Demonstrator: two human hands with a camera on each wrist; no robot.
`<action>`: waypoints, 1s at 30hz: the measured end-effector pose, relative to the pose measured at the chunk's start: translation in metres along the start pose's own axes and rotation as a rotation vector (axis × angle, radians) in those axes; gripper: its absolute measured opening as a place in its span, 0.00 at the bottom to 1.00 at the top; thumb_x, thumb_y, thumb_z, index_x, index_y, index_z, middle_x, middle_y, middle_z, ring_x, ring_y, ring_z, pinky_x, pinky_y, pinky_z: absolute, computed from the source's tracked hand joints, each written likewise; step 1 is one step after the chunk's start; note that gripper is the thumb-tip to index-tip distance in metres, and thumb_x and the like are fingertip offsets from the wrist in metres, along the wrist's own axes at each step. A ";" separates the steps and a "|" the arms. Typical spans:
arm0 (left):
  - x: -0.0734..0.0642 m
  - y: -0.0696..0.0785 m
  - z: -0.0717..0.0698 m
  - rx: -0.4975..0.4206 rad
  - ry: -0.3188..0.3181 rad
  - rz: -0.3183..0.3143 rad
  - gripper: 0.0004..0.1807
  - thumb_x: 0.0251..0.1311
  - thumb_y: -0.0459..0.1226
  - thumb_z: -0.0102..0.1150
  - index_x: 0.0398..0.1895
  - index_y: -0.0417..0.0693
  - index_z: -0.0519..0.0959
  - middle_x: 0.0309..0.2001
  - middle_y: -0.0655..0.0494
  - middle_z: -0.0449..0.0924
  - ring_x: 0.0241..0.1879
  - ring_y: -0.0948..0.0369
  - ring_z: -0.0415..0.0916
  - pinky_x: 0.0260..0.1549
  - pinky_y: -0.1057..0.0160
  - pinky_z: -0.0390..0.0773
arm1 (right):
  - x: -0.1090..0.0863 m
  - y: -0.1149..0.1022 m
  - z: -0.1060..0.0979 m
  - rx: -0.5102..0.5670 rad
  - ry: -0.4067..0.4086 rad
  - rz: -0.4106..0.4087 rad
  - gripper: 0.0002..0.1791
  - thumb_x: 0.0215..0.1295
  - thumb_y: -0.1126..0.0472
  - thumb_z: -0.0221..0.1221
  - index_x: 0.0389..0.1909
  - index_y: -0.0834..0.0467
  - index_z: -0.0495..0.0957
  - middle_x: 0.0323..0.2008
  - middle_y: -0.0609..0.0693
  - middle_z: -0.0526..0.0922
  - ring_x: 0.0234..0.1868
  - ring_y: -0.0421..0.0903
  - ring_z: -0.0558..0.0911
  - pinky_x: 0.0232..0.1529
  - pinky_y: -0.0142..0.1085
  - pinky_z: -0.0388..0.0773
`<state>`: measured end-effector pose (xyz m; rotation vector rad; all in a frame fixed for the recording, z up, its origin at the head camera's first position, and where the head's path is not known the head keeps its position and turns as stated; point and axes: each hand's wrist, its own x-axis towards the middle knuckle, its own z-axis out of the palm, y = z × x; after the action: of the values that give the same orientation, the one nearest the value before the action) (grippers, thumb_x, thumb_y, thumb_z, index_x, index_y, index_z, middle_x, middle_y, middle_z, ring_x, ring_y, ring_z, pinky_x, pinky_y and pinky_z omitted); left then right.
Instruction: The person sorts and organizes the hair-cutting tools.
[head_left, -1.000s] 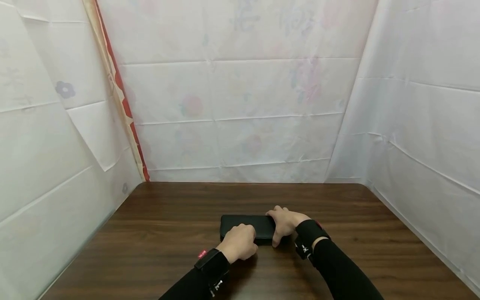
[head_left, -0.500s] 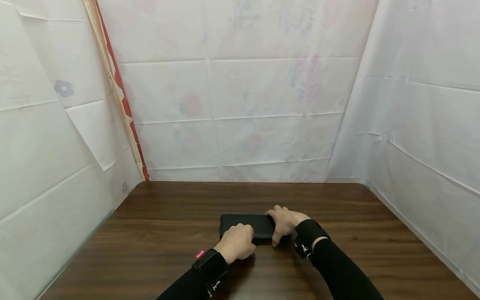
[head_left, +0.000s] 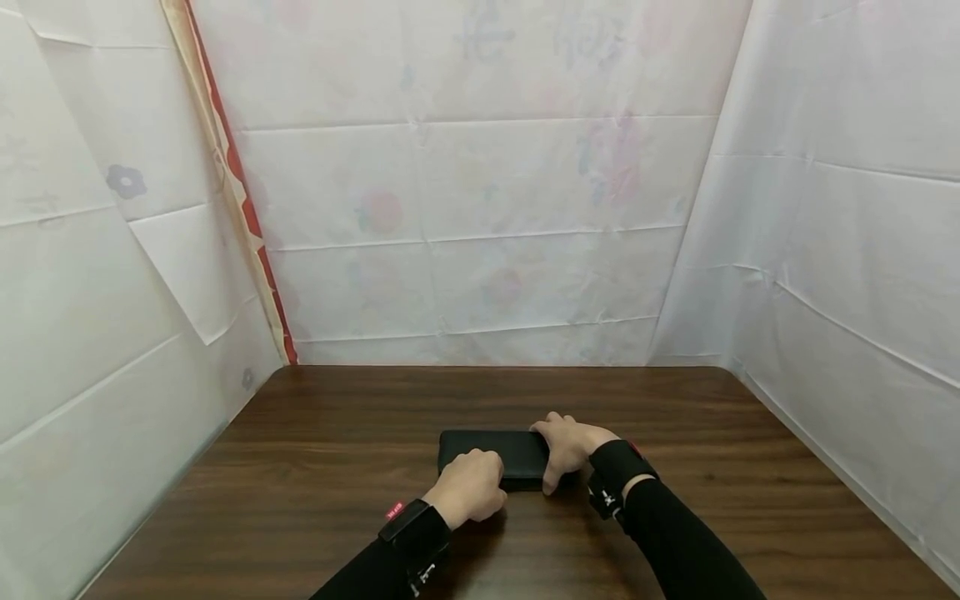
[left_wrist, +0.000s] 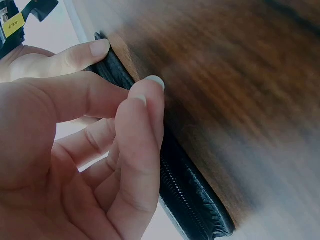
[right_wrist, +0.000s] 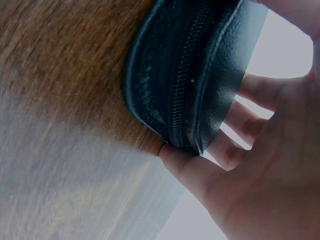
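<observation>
A black leather-look zip wallet (head_left: pixel 480 442) lies flat on the wooden table, with its long zipped edge facing me. My right hand (head_left: pixel 567 446) grips its right end, the thumb at the near corner and the other fingers over the far side. At the near edge, left of the middle, the curled fingers of my left hand (head_left: pixel 468 486) pinch at the zip. The zipper pull is hidden by the fingertips. In the left wrist view, the zip teeth (left_wrist: pixel 175 185) run out from under those fingers. In the right wrist view, the zip (right_wrist: pixel 182 75) runs along the wallet's side toward the right thumb.
The dark wood table (head_left: pixel 337 425) reaches back to a white sheet (head_left: pixel 480 183) hung behind it. More white sheeting flanks the left and right sides. A black band with a small camera sits on each wrist.
My left hand has slid slightly left along the wallet's near edge. The right hand keeps its hold, and the wallet has barely shifted.
</observation>
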<state>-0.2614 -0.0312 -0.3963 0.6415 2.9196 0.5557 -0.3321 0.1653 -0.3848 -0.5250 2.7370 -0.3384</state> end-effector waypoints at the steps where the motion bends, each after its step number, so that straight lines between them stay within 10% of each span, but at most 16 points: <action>1: 0.000 0.000 0.001 0.001 0.000 0.001 0.11 0.62 0.34 0.64 0.22 0.49 0.76 0.18 0.57 0.70 0.16 0.60 0.65 0.17 0.64 0.63 | 0.000 0.000 0.000 -0.002 -0.002 0.001 0.51 0.44 0.54 0.81 0.71 0.53 0.69 0.59 0.52 0.70 0.55 0.53 0.70 0.53 0.51 0.73; 30: -0.003 -0.011 0.000 -0.055 0.017 -0.001 0.11 0.60 0.32 0.63 0.20 0.48 0.76 0.16 0.58 0.68 0.14 0.62 0.64 0.16 0.65 0.62 | -0.001 0.000 0.001 -0.007 -0.011 0.006 0.51 0.45 0.53 0.81 0.72 0.53 0.68 0.60 0.52 0.69 0.60 0.55 0.70 0.56 0.51 0.73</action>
<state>-0.2629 -0.0420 -0.4003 0.6321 2.9087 0.6426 -0.3311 0.1653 -0.3851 -0.5195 2.7298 -0.3232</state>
